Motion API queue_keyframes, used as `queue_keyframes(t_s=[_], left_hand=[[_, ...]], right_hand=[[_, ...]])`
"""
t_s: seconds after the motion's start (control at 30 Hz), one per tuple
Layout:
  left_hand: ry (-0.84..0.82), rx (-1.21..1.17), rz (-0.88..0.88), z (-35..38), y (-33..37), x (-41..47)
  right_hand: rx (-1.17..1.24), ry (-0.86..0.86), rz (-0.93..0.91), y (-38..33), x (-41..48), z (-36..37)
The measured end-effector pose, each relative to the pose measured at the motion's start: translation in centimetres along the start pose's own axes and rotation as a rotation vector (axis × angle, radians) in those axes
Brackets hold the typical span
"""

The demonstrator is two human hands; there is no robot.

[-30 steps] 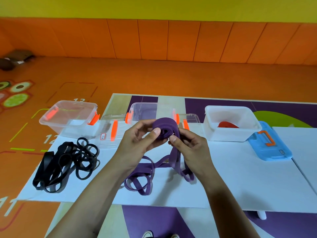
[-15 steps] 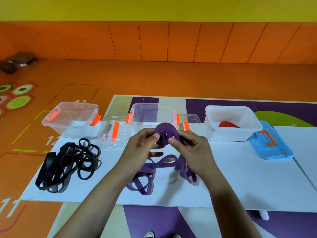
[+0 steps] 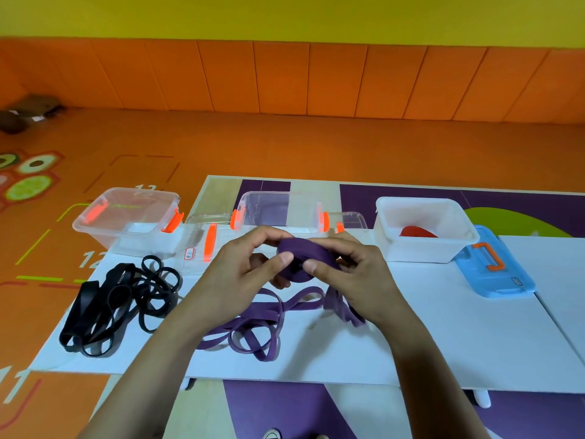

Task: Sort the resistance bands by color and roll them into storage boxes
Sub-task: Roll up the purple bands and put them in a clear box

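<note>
Orange floor and wall padding surround a white table (image 3: 443, 327). In the head view, the left hand (image 3: 243, 274) and right hand (image 3: 351, 274) both pinch the purple roll (image 3: 311, 253), fingers curled round it, just in front of the middle clear box (image 3: 272, 210). Over the last second the roll has tipped from upright to flatter and sunk lower. Loose purple loops (image 3: 253, 324) trail nearer the person, so the winding looks unfinished. Black bands (image 3: 120, 305) wait left of that box.
</note>
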State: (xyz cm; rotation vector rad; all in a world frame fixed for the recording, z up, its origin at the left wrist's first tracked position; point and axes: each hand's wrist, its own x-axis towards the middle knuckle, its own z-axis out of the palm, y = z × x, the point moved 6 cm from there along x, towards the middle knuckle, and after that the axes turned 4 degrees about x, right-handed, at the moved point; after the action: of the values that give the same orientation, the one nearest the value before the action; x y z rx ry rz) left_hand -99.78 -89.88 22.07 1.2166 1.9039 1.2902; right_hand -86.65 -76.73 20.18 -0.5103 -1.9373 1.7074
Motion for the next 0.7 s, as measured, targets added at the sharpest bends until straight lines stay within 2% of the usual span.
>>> queue_keyframes(t_s=[0.13, 0.37, 0.53, 0.7], left_hand=[[0.062, -0.168, -0.013, 0.1, -0.5, 0.3], [0.157, -0.371, -0.041, 0.4, -1.1, 0.7], [0.099, -0.268, -0.043, 0.3, -0.9, 0.7], [0.026, -0.058, -0.066, -0.3, -0.3, 1.2]], right_hand=[[0.085, 0.105, -0.006, 0.3, 0.1, -0.3], [0.212, 0.057, 0.032, 0.3, 0.3, 0.5], [0.072, 0.126, -0.043, -0.4, 0.2, -0.6], [-0.003, 0.066, -0.015, 0.0, 0.5, -0.7]])
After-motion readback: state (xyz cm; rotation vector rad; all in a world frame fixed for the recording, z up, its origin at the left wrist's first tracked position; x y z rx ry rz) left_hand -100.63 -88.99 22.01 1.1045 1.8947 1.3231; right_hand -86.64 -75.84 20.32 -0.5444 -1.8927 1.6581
